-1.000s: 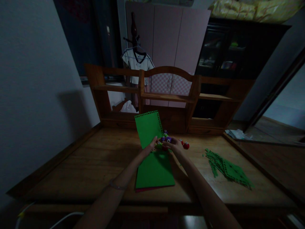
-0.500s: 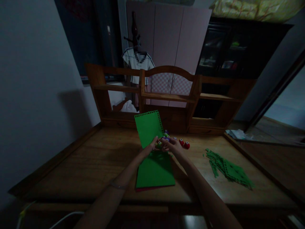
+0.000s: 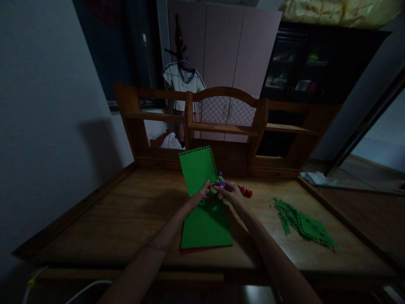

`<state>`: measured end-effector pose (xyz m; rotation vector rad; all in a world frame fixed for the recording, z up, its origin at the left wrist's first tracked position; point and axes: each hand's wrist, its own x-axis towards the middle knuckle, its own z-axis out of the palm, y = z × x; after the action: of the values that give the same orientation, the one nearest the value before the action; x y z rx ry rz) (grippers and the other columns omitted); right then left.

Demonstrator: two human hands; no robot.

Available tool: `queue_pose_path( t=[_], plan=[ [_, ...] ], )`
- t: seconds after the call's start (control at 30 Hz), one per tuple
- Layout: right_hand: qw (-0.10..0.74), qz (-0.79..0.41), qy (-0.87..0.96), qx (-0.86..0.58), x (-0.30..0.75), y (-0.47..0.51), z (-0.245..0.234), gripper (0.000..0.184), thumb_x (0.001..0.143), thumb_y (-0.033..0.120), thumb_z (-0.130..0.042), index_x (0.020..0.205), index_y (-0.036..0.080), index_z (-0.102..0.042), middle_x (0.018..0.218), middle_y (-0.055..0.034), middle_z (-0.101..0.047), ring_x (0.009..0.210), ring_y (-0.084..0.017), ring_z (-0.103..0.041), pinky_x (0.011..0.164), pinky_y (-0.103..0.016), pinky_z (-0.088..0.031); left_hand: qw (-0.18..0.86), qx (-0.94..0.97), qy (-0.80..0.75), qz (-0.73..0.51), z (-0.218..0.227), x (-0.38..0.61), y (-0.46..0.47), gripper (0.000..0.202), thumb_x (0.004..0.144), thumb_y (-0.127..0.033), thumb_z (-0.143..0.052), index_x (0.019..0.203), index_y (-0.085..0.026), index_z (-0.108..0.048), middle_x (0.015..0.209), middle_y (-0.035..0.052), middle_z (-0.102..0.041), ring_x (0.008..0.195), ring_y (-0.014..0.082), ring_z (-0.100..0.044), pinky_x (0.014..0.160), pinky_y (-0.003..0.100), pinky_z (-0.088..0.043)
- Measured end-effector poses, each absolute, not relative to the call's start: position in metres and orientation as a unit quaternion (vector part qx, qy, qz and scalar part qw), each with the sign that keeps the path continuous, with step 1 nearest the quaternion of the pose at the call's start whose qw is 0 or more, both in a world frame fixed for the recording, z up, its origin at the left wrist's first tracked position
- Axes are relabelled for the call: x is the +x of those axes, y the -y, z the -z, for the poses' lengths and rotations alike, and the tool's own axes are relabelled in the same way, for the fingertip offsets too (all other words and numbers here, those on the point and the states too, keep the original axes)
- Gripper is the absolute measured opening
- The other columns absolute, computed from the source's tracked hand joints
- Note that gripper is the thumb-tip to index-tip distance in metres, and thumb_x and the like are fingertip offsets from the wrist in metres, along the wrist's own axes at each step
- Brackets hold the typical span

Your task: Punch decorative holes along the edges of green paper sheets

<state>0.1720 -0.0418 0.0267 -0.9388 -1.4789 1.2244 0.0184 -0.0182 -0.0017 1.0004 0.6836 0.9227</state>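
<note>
A green sheet (image 3: 198, 171) with dark holes along its top and right edges stands tilted up from the desk. My left hand (image 3: 203, 192) is closed at its lower right edge, fingers pinched on it. Close beside it, my right hand (image 3: 230, 193) is closed too, its fingertips meeting near the left thumb; what they grip is small and dim. Around the fingertips show a small purple piece (image 3: 222, 185) and a light green piece (image 3: 211, 191), both with white spots. Below the hands, another green sheet (image 3: 207, 226) lies flat with a red edge under it.
Small red round pieces (image 3: 248, 193) with white spots sit right of my right hand. A heap of perforated green paper scraps (image 3: 303, 223) lies on the desk's right side. The wooden shelf (image 3: 221, 126) rises along the back of the desk. A white cable (image 3: 88, 288) hangs at the front left.
My hands stay at the sheet's edge, with only a slight shift of the fingers. The small purple piece shows a little further right. The sheets and scraps lie as before.
</note>
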Motion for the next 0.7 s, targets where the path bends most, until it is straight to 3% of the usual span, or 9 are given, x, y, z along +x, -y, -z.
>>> queue_pose_path(
  t=[0.2,0.33,0.5,0.7],
  plan=[
    [0.502,-0.476,0.615,-0.379,0.174,0.037,-0.019,0.042,0.06,0.042,-0.069,0.095,0.019,-0.063,0.082,-0.0048,-0.066,0.067,-0.018,-0.061,0.06,-0.029,-0.047,0.706,0.404,-0.382,-0.439,-0.008,0.022,0.029,0.045,0.082,-0.052,-0.037,0.082,-0.015,-0.064,0.052,0.002,-0.059,0.044,0.01,-0.054,0.043,0.017,-0.037],
    [0.493,-0.471,0.621,-0.388,0.175,0.032,-0.011,0.046,0.058,0.04,-0.07,0.099,0.02,-0.062,0.092,-0.0059,-0.065,0.081,-0.021,-0.062,0.066,-0.03,-0.049,0.711,0.406,-0.378,-0.433,-0.001,0.022,0.025,0.046,0.08,-0.055,-0.039,0.086,-0.016,-0.062,0.056,0.0017,-0.061,0.045,0.0099,-0.055,0.044,0.017,-0.037],
    [0.468,-0.485,0.633,-0.382,0.175,0.031,-0.009,0.05,0.058,0.039,-0.071,0.102,0.019,-0.061,0.095,-0.0072,-0.065,0.078,-0.022,-0.062,0.063,-0.03,-0.05,0.715,0.412,-0.378,-0.419,0.0,0.021,0.025,0.048,0.082,-0.055,-0.034,0.083,-0.014,-0.061,0.051,0.0005,-0.058,0.046,0.011,-0.056,0.048,0.019,-0.04],
    [0.468,-0.47,0.645,-0.381,0.175,0.035,-0.012,0.046,0.062,0.044,-0.067,0.099,0.017,-0.063,0.088,-0.0063,-0.067,0.076,-0.021,-0.063,0.066,-0.031,-0.049,0.676,0.389,-0.418,-0.466,-0.018,0.023,0.037,0.038,0.085,-0.045,-0.038,0.066,-0.016,-0.054,0.036,-0.0043,-0.044,0.038,0.0094,-0.05,0.045,0.018,-0.036]
  ],
)
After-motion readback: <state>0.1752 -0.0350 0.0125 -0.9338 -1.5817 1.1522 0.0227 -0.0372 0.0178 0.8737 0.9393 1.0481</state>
